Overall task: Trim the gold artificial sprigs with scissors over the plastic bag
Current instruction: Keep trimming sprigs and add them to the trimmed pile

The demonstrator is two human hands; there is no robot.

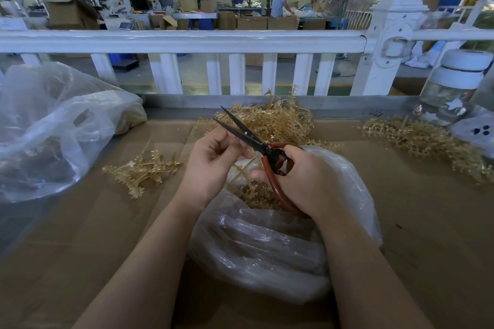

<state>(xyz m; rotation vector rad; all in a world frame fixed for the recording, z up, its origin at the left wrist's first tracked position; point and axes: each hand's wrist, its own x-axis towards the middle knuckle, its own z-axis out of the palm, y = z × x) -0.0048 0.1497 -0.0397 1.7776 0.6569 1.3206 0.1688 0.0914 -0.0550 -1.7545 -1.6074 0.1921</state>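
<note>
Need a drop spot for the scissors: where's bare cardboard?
Free: near-left cardboard, between big bag and left forearm; right cardboard, below the right sprigs. Crowded: centre, with small bag, both hands, sprig pile.

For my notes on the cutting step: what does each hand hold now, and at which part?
The right hand grips the scissors by their red handles. The left hand has curled fingers near the blades; what it pinches cannot be told.
</note>
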